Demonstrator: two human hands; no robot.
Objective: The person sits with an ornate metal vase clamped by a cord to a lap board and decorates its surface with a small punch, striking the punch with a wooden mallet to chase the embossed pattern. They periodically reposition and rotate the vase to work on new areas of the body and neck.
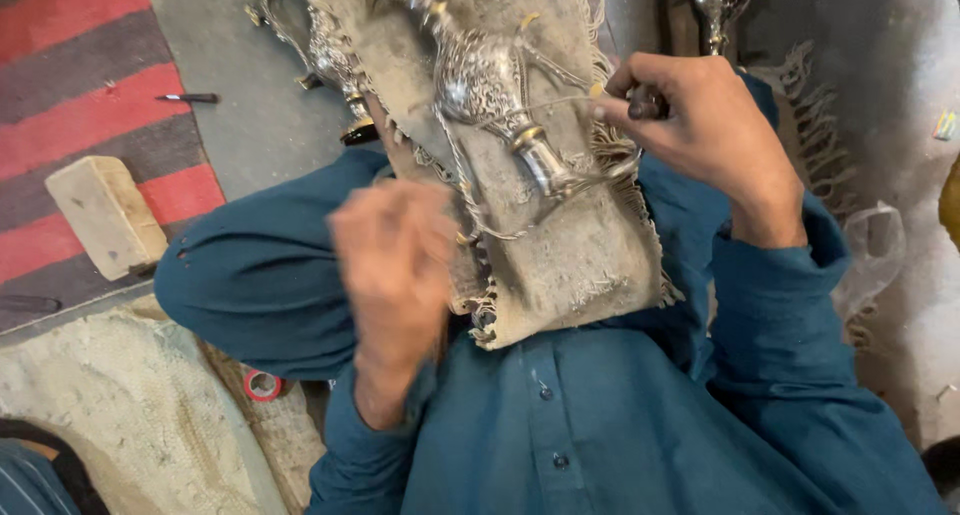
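Silver horse figurine [490, 85] laid on frayed cloth [560, 245] over lap. Judged hard, heavy, slippery; thin legs easily bent; best held by body. Right hand [700, 125] fingers closed on dark tool handle [645, 103]. Left hand [395, 265] blurred, grip cannot be told.

Ornate silver vessel [490, 85] with embossed relief and gilt bands lay on its side across a worn, fringed beige cloth [580, 255] over the seated person's lap, its smooth narrow neck pointing toward the body. A thin wire [540, 105] ran across the vessel toward a small dark tool handle [645, 103] at its right.
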